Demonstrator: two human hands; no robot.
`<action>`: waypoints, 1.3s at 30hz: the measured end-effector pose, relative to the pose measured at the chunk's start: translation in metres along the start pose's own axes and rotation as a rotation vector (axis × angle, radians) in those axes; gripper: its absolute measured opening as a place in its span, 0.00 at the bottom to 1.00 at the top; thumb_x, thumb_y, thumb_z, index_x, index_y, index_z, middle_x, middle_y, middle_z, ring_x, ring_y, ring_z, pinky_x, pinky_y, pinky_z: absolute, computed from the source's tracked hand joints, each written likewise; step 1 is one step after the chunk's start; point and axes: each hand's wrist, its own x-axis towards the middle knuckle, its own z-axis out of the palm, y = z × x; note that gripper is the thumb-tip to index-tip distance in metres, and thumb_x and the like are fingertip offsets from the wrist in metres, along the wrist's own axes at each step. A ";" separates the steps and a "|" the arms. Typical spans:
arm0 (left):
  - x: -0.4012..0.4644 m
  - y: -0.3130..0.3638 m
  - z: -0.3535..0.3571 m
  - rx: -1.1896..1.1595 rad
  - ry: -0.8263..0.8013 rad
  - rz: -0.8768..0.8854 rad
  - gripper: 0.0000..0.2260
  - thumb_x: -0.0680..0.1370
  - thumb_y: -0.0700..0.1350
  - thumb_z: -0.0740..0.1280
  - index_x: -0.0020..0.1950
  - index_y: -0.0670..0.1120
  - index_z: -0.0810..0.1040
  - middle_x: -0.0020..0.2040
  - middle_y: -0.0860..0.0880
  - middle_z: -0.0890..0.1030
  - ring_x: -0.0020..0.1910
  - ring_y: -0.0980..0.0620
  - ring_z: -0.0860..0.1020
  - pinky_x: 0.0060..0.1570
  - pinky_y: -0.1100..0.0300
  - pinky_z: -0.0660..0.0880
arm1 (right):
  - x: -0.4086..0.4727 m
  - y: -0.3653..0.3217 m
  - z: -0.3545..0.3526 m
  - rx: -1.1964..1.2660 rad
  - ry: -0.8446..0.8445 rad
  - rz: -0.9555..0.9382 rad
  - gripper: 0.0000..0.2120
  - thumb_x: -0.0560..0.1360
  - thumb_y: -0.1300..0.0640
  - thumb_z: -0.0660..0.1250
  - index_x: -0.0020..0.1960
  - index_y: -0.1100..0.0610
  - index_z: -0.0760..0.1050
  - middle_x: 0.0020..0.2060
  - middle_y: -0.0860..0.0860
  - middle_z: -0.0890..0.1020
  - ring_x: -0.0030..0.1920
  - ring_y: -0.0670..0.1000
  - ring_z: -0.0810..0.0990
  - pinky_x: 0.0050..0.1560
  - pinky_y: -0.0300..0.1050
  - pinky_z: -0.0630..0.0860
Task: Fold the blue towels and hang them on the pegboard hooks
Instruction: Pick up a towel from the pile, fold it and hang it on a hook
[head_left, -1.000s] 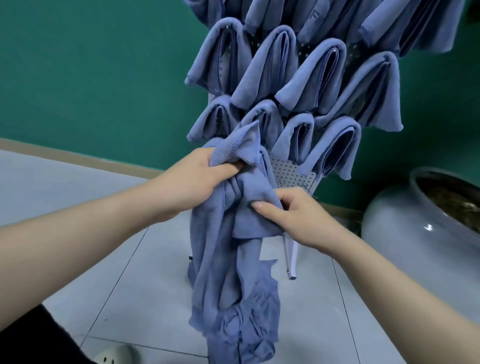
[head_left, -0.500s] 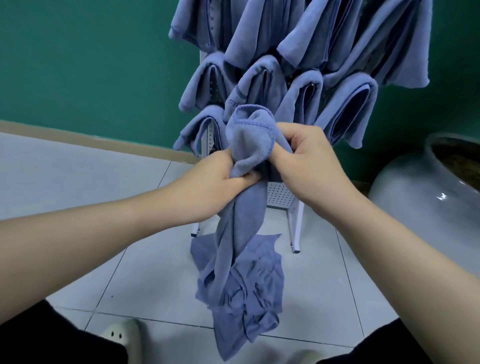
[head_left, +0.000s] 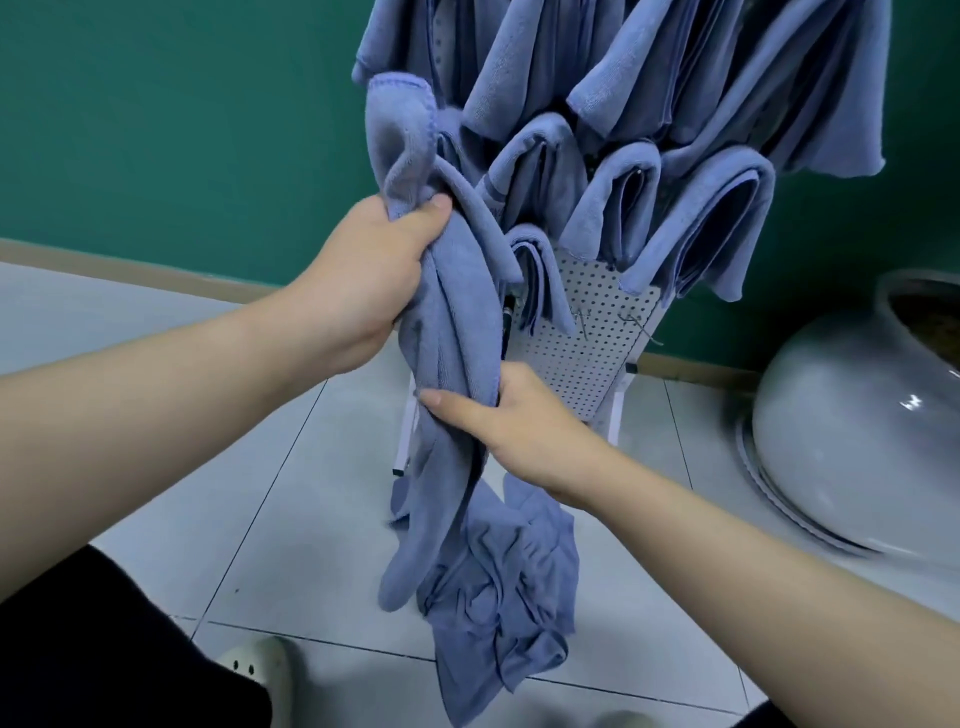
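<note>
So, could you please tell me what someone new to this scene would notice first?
Most striking is the long, bunched blue terry towel hanging at centre, its upper part in the left hand and its middle in the grip of the right hand. Behind it, rows of folded blue towels drape over the white perforated pegboard against the green wall. A large grey ceramic pot sits on the floor at right.

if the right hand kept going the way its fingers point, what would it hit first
The right hand points left across the hanging towel it already grips, so the towel comes first. Beyond it, probably the left forearm, though depth is unclear.
</note>
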 end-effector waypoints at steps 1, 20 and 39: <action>0.003 -0.001 -0.003 -0.001 0.015 -0.024 0.12 0.86 0.46 0.61 0.62 0.41 0.80 0.55 0.45 0.87 0.56 0.50 0.85 0.60 0.52 0.81 | -0.001 -0.001 0.000 0.017 0.013 -0.011 0.12 0.80 0.51 0.70 0.51 0.60 0.82 0.49 0.57 0.87 0.52 0.52 0.86 0.59 0.57 0.82; -0.040 -0.037 0.012 0.321 -0.594 -0.129 0.11 0.83 0.42 0.66 0.60 0.38 0.82 0.55 0.40 0.86 0.52 0.42 0.85 0.59 0.42 0.79 | -0.020 -0.032 -0.054 0.468 0.239 -0.025 0.09 0.82 0.56 0.68 0.55 0.61 0.81 0.49 0.56 0.87 0.51 0.54 0.86 0.64 0.58 0.80; -0.027 -0.026 0.006 -0.060 -0.313 -0.243 0.18 0.87 0.49 0.57 0.66 0.39 0.80 0.60 0.44 0.85 0.62 0.48 0.83 0.66 0.52 0.77 | -0.016 -0.011 -0.044 0.212 0.284 -0.007 0.20 0.87 0.51 0.58 0.55 0.66 0.80 0.52 0.67 0.84 0.48 0.57 0.83 0.55 0.55 0.78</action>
